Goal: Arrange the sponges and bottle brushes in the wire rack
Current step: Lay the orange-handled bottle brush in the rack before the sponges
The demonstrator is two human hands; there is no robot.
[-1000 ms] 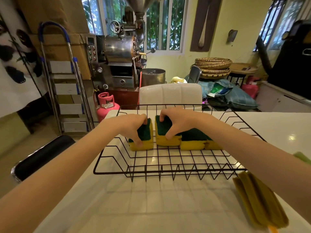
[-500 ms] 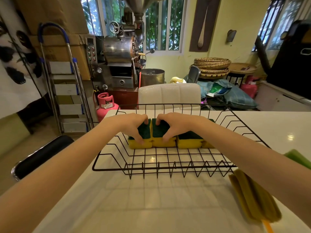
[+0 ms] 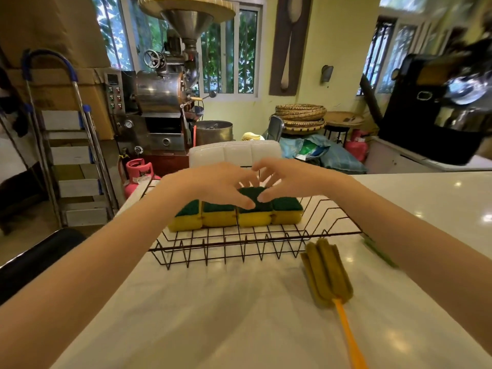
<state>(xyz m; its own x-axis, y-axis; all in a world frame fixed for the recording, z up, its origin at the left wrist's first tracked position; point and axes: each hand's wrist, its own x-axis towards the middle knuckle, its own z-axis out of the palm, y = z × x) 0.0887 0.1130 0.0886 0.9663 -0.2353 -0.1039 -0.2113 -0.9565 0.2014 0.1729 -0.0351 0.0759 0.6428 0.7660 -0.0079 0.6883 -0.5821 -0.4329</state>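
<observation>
Head view: a black wire rack point(image 3: 239, 243) sits on a white countertop point(image 3: 213, 315), and everything below is placed against that rack. Inside it, four sponges stand in a row touching side by side, yellow bodies below and dark green scouring faces on top: the first sponge point(image 3: 185, 218) at the rack's left end, tilted a little outward, the second sponge point(image 3: 218, 215) next to it, the third sponge point(image 3: 254, 213) past the middle, and the fourth sponge point(image 3: 287, 210) nearest the rack's right end. Both hands hover over the rack's middle, above the third sponge. The left hand point(image 3: 221, 182) is loosely spread, fingers curved and apart, its thumb tip down by the green top of the third sponge; whether it touches is unclear through the motion blur. The right hand point(image 3: 288, 178) mirrors it, fingers splayed and blurred, thumb tip close to the same green face, and it grips nothing that can be made out. Outside the rack, just beyond its front right corner, a bottle brush point(image 3: 326, 272) lies flat on the countertop, olive foam head towards the rack and orange handle pointing away from it. Further right of the rack, a green item point(image 3: 379, 251) lies mostly hidden behind the right forearm. Behind the rack stands a white padded chair back point(image 3: 234, 153).
</observation>
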